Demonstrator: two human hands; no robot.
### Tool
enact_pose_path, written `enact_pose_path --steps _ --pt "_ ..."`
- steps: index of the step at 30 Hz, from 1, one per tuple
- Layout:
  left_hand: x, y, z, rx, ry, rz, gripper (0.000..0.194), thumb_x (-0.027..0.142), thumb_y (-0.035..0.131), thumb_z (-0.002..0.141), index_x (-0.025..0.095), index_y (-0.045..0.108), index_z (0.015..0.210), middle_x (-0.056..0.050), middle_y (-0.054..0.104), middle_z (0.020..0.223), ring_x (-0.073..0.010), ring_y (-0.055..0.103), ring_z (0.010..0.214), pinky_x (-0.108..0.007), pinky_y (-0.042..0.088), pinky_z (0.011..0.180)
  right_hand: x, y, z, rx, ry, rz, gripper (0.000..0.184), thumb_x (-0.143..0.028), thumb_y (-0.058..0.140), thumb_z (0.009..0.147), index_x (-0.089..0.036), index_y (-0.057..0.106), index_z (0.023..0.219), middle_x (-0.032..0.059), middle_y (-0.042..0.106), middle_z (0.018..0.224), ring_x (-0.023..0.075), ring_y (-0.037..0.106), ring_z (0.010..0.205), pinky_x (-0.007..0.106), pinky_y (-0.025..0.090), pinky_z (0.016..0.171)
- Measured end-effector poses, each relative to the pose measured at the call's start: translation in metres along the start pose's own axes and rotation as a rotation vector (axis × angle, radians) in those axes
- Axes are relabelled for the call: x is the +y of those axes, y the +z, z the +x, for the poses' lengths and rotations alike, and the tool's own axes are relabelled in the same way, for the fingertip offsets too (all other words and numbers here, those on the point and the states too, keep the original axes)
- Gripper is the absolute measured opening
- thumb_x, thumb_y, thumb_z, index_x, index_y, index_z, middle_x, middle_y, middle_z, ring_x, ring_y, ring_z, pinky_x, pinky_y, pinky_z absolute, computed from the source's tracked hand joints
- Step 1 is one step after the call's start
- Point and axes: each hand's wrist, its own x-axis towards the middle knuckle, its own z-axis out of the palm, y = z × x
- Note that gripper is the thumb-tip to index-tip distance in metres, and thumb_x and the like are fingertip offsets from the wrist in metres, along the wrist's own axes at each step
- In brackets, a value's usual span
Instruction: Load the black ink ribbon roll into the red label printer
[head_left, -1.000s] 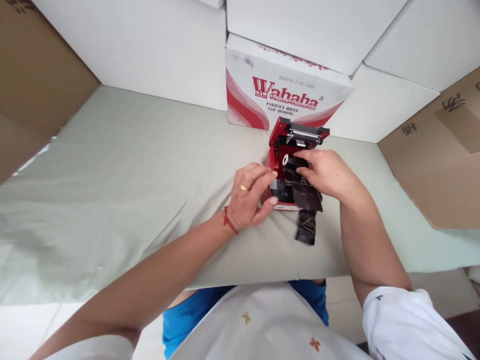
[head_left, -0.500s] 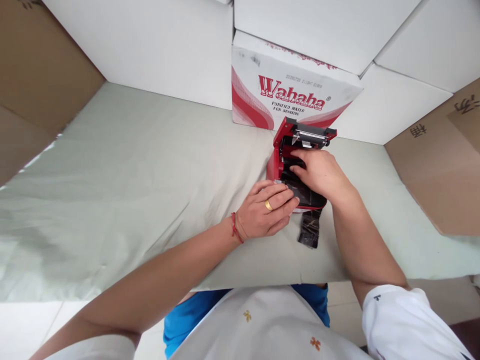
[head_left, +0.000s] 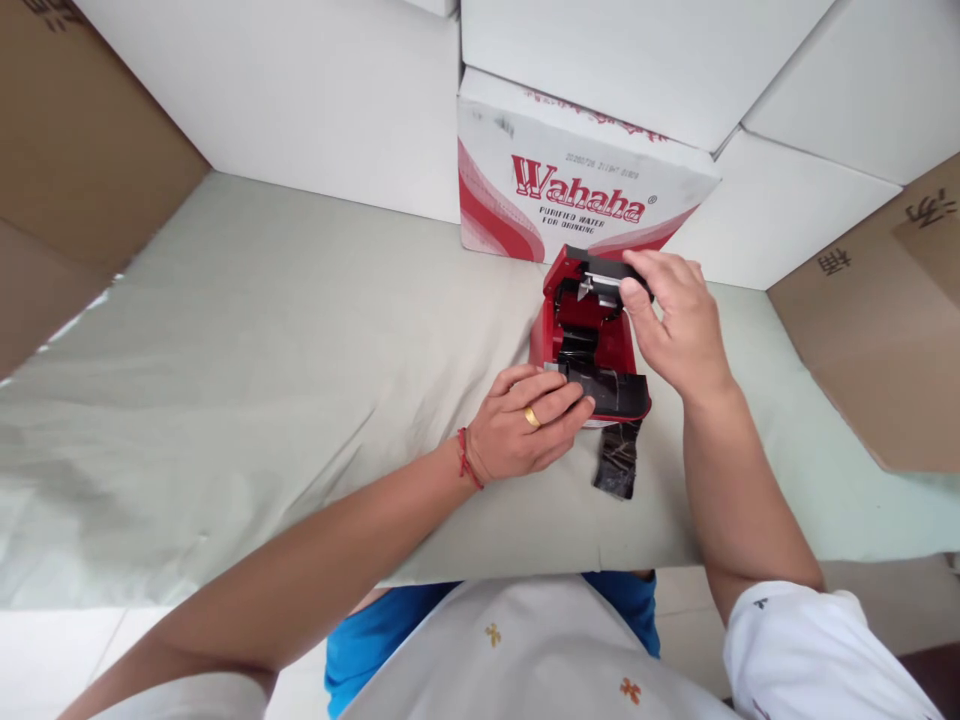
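Observation:
A small red box-shaped device [head_left: 537, 340] stands with its hinged black-and-red lid [head_left: 574, 262] raised; a metal strip shows under the lid. Glossy black film [head_left: 579, 345] lies inside, and a strip of black film [head_left: 616, 470] hangs out over the front onto the cloth. My right hand [head_left: 671, 315] holds the right end of the lid between thumb and fingers. Wrapped over the device's front-left edge, my left hand [head_left: 529, 425] has its fingertips on the black front part [head_left: 626, 395]; its thumb is mostly hidden.
A Wahaha water carton [head_left: 495, 170] stands just behind the device, among large white boxes [head_left: 300, 90]. Brown cardboard boxes flank the table on the left [head_left: 90, 150] and right [head_left: 870, 330]. A pale green cloth [head_left: 262, 380] covers the table.
My right hand has come out of the device's inside and moved up to its lid, which it now grips. The left hand stays on the front edge.

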Motion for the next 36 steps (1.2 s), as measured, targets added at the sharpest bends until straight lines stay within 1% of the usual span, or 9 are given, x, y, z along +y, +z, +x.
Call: enact_pose_path --steps 3,9,13,17,20,25,28,32,36 --pt "0.001 -0.001 0.000 0.005 -0.010 -0.011 0.048 0.030 0.070 0.107 0.037 0.066 0.155 0.000 0.086 0.133 -0.0221 0.075 0.129 -0.041 0.052 0.121 -0.013 -0.005 -0.023 0.033 0.015 0.038 0.049 -0.051 0.042 0.121 -0.028 0.080 0.142 0.0118 0.082 0.139 0.0320 0.073 0.132 0.054 0.054 0.121" --pt "0.002 -0.004 0.006 0.045 0.010 0.006 0.041 0.025 0.070 0.106 0.030 0.070 0.146 -0.005 0.088 0.124 -0.0231 0.077 0.119 -0.042 0.055 0.109 -0.030 -0.012 -0.067 -0.054 -0.057 0.144 0.041 -0.042 0.051 0.119 -0.024 0.087 0.128 0.0137 0.085 0.125 0.0314 0.075 0.115 0.053 0.060 0.106" --pt "0.001 -0.004 0.002 -0.026 -0.036 -0.041 0.041 0.026 0.068 0.106 0.036 0.070 0.146 -0.005 0.086 0.127 -0.0257 0.077 0.122 -0.044 0.056 0.103 -0.036 -0.013 -0.075 -0.146 -0.019 0.081 0.045 -0.043 0.048 0.120 -0.024 0.086 0.135 0.0138 0.084 0.130 0.0322 0.073 0.115 0.055 0.061 0.105" --pt "0.004 -0.004 0.002 -0.014 -0.047 -0.003 0.033 0.025 0.065 0.107 0.033 0.074 0.137 -0.007 0.084 0.121 -0.0261 0.075 0.116 -0.045 0.057 0.098 -0.042 -0.013 -0.074 -0.216 0.012 0.021 0.047 -0.043 0.046 0.121 -0.023 0.084 0.139 0.0136 0.083 0.132 0.0325 0.071 0.116 0.051 0.063 0.100" --pt "0.006 -0.006 0.007 0.056 -0.144 -0.050 0.034 0.025 0.064 0.108 0.031 0.071 0.141 -0.009 0.079 0.126 -0.0263 0.072 0.118 -0.046 0.058 0.102 -0.041 -0.007 -0.081 -0.145 0.014 0.007 0.044 -0.040 0.048 0.120 -0.020 0.082 0.140 0.0147 0.083 0.135 0.0327 0.072 0.117 0.051 0.061 0.101" --pt "-0.011 -0.003 0.006 0.183 -0.553 -0.323 0.032 0.043 0.060 0.113 0.029 0.067 0.142 -0.010 0.071 0.130 -0.0265 0.068 0.122 -0.044 0.060 0.102 -0.033 0.009 -0.100 0.013 -0.124 0.218 0.036 -0.036 0.056 0.119 -0.021 0.081 0.141 0.0143 0.082 0.141 0.0292 0.074 0.130 0.054 0.051 0.122" --pt "-0.031 0.007 -0.002 0.157 -0.790 -0.611 0.054 0.063 0.074 0.103 0.033 0.062 0.146 -0.009 0.067 0.145 -0.0272 0.069 0.128 -0.042 0.061 0.101 -0.036 0.016 -0.109 0.098 -0.141 0.287 0.033 -0.035 0.058 0.118 -0.026 0.083 0.137 0.0122 0.081 0.140 0.0292 0.072 0.131 0.055 0.053 0.120" --pt "-0.048 0.016 -0.008 0.061 -0.839 -0.841 0.073 0.068 0.078 0.097 0.041 0.053 0.160 -0.008 0.056 0.170 -0.0332 0.058 0.155 -0.051 0.057 0.121 -0.048 0.022 -0.118 0.239 -0.143 0.272 0.027 -0.028 0.061 0.114 -0.027 0.086 0.126 0.0104 0.082 0.118 0.0284 0.071 0.116 0.051 0.059 0.101" --pt "-0.052 0.019 -0.009 0.001 -0.808 -0.922 0.079 0.065 0.078 0.097 0.047 0.046 0.167 -0.002 0.044 0.184 -0.0360 0.039 0.175 -0.060 0.041 0.140 -0.056 0.023 -0.120 0.261 -0.207 0.329 0.028 -0.020 0.063 0.112 -0.026 0.083 0.131 0.0086 0.081 0.110 0.0255 0.070 0.104 0.047 0.059 0.092"
